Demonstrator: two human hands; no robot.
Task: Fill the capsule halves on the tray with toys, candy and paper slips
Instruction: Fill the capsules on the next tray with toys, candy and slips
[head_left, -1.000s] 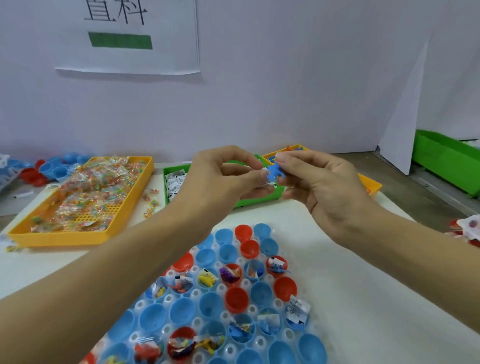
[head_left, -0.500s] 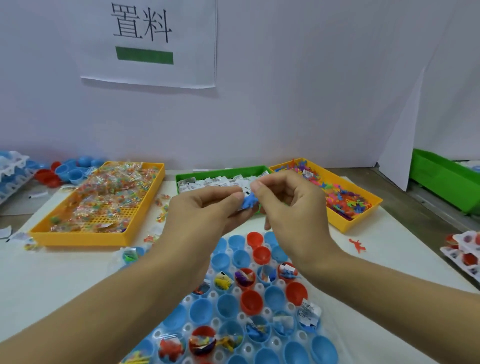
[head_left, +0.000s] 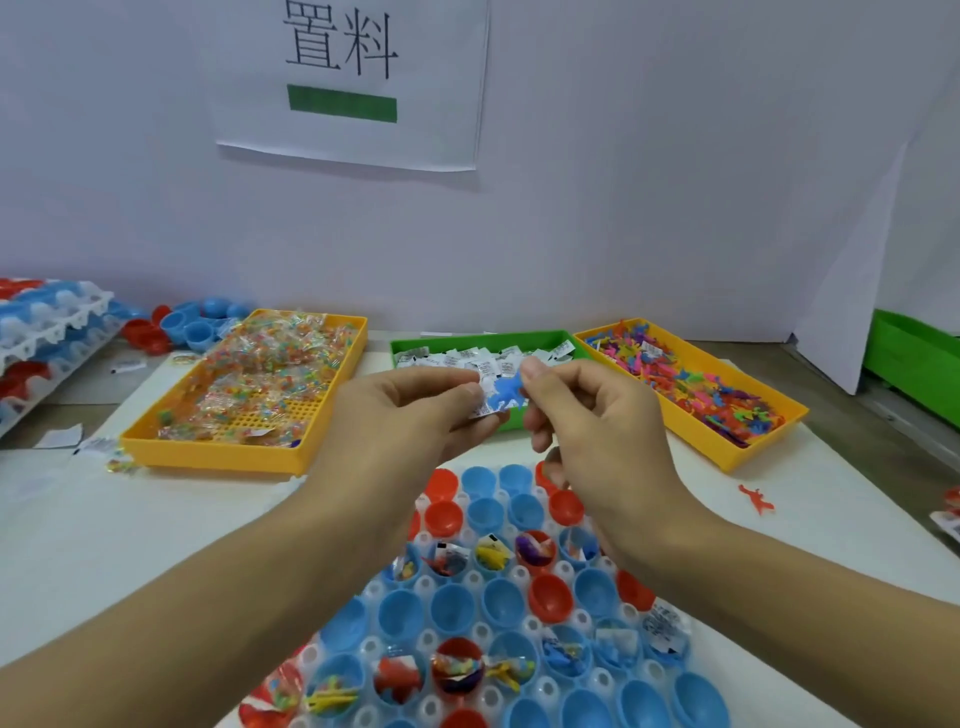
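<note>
Both hands meet above the far end of the capsule tray. My left hand pinches a white paper slip. My right hand pinches a small blue toy against that slip. The tray holds blue and red capsule halves; several contain toys, candy and slips, and several blue halves in the middle row lie bare. Behind the hands sit a yellow tray of wrapped candy, a green tray of paper slips and a yellow tray of small coloured toys.
A stray red toy lies on the white mat at the right. Loose capsule halves and stacked capsule trays stand at the far left. A green bin is at the far right. A white partition wall closes off the back.
Both hands, still joined on the blue toy and slip, have come down and toward me from over the green tray. The view has tilted, showing more of the back trays.
</note>
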